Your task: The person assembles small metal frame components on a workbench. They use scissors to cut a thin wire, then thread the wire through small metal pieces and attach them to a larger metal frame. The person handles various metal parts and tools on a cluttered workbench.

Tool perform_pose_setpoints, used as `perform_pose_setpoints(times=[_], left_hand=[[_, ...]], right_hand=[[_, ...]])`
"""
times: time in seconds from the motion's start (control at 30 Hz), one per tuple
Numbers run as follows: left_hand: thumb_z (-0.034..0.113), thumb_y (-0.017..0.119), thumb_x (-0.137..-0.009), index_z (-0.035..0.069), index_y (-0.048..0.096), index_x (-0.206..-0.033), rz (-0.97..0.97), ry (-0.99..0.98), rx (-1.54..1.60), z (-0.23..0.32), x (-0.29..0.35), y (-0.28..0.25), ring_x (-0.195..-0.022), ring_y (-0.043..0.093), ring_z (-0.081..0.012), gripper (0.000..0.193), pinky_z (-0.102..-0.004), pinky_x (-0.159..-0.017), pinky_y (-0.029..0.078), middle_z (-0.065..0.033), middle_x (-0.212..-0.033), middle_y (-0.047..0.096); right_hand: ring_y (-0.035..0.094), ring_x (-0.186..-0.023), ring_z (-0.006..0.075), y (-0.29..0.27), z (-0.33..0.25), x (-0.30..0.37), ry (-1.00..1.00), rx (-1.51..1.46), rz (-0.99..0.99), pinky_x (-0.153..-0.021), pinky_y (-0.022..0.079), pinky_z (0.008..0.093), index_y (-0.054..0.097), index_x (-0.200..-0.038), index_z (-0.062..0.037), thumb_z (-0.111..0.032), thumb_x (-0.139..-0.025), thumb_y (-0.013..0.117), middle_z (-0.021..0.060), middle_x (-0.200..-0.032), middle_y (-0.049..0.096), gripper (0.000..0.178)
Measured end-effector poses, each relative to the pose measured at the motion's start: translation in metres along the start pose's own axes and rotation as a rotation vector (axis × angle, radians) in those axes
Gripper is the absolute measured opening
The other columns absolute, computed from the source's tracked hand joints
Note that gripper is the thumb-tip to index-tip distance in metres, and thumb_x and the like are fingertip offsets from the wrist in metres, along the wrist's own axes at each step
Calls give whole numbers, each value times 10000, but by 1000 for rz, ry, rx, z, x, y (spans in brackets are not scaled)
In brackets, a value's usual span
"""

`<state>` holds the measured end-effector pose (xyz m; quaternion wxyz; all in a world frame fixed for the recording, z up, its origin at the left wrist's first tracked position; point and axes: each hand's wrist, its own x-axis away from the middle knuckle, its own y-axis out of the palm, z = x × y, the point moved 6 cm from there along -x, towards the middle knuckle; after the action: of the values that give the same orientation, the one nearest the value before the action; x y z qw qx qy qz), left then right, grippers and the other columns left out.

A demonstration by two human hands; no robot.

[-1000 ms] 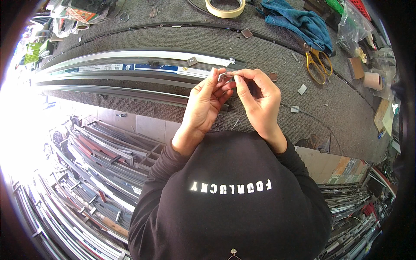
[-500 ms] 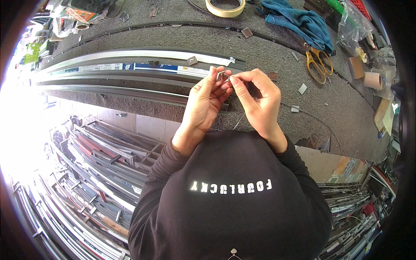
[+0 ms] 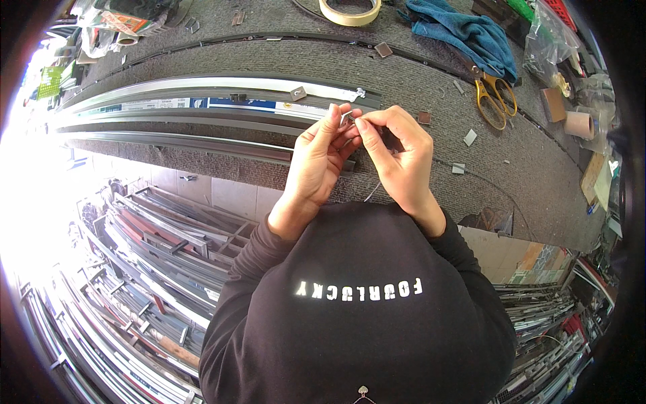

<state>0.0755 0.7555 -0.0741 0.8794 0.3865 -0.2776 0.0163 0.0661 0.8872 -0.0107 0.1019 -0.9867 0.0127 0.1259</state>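
Note:
Between the thumb and fingers of my left hand [image 3: 313,165] is a small shiny metal clip [image 3: 346,119], partly covered by the fingertips. My right hand [image 3: 409,153] meets it from the right, thumb and forefinger pinched together at the clip's edge. Whatever sits inside that pinch is too small to make out. A thin pale cord [image 3: 371,191] shows below, between the wrists. Just beyond my left hand, a small square plate with a hole [image 3: 298,93] lies on long dark metal profiles [image 3: 202,138].
Yellow-handled scissors [image 3: 496,101], a blue cloth [image 3: 464,34] and a tape roll [image 3: 350,12] lie on the grey carpeted bench [image 3: 431,202]. Small metal plates [image 3: 470,138] are scattered to the right. A cardboard tube [image 3: 579,125] stands farther right. Racks of long bars [image 3: 155,269] fill the lower left.
The clip has turned slightly in my left fingers. My right hand has shifted a little to the left, its fingertips closer in. The bench things have stayed put.

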Motion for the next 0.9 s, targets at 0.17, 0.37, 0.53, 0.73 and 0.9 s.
perform_pose_setpoints(times=[0.17, 0.37, 0.53, 0.73, 0.9], left_hand=[[297, 608, -993, 53, 672, -1149, -31, 21, -35, 0, 1, 3, -954, 676, -117, 297, -288, -861, 548, -64, -1141, 700], [252, 621, -988, 39, 713, -1070, -42, 183, -200, 8, 6, 8, -964, 652, -108, 246, -272, -860, 520, -72, -1168, 695], [115, 691, -934, 13, 729, -1019, -74, 500, -541, 30, 13, 17, -962, 632, -101, 139, -245, -846, 499, -69, -1104, 709], [29, 754, -812, 32, 746, -942, -22, 1102, -1199, 50, 43, 35, -738, 692, -179, 131, -282, -667, 535, -92, -835, 724], [15, 779, -709, 144, 774, -959, -94, 1181, -1229, 43, 53, 31, -916, 647, -209, 282, -300, -722, 546, -86, -1186, 634]], right_hand=[[624, -685, 159, -1, -1, -1, -30, 52, 41, -616, 482, 271, 694, -899, -8, -43, -860, 725, 73, -791, 633, 61], [625, -675, 168, -2, -2, 1, -43, 74, 47, -604, 487, 277, 711, -870, -4, -12, -808, 758, 68, -790, 621, 78], [624, -672, 161, -5, -2, 5, -48, 73, 57, -602, 487, 275, 720, -859, 0, 6, -780, 771, 65, -794, 618, 93], [581, -673, 82, -1, 4, 17, 85, -121, -17, -567, 444, 238, 704, -986, -33, -62, -825, 770, 13, -858, 641, 176], [488, -639, -8, 18, 6, 46, 458, -675, -168, -504, 360, 159, 631, -1136, -45, -126, -896, 734, -46, -932, 629, 273]])
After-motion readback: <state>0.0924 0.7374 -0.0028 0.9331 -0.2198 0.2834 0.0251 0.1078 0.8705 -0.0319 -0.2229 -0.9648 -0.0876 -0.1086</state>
